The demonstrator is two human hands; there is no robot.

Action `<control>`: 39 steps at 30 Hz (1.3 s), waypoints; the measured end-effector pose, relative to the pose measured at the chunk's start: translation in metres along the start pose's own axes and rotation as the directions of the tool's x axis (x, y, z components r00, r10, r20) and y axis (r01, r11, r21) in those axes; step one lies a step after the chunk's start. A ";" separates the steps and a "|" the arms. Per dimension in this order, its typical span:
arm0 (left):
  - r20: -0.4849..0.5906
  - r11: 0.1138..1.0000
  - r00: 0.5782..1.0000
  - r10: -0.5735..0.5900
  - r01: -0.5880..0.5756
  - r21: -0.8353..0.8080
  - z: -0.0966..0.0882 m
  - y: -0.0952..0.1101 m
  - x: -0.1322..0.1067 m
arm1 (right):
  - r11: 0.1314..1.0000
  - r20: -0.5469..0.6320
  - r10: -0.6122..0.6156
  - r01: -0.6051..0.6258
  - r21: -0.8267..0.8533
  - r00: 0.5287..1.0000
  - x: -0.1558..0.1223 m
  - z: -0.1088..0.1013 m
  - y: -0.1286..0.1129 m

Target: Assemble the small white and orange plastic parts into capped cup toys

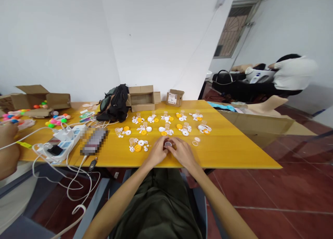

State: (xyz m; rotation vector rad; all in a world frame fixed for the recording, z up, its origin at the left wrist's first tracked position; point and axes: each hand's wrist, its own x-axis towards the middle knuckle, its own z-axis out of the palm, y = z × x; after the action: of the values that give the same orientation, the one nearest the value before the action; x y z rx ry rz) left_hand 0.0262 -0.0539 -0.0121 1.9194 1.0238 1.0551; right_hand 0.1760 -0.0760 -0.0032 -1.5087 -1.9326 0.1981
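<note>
My left hand and my right hand meet near the table's front edge. Between their fingertips is a small round clear plastic piece, cup-like in outline, and both hands are closed on it. Fingers cover part of its rim. Just right of my right hand lie a pale ring and a white disc. To the left sits a group with a clear cup, an orange wheel and a white wheel. Several similar groups of white and orange parts stand in rows beyond my hands.
Cardboard boxes and a black backpack line the back of the yellow table. On the left lie a power strip, cables and a phone. Another person's arm reaches in there; someone in white sits far right.
</note>
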 end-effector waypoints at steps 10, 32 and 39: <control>-0.010 1.000 1.000 -0.006 0.006 -0.010 0.000 0.000 0.001 | 0.997 -0.033 -0.051 0.053 0.048 0.998 -0.002 -0.003 0.000; 0.002 0.999 0.999 -0.040 0.040 0.015 0.002 -0.005 0.000 | 0.949 -0.172 -0.308 0.289 -0.129 0.936 -0.033 -0.013 0.036; -0.019 0.999 0.999 -0.049 0.049 0.020 0.001 -0.003 0.000 | 0.947 -0.161 -0.307 0.285 -0.147 0.938 -0.033 -0.013 0.037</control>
State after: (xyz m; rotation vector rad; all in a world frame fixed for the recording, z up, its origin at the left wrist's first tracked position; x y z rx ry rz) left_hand 0.0262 -0.0531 -0.0157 1.8942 1.0905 1.0407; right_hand 0.2171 -0.0978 -0.0258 -1.2395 -2.0215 -0.1890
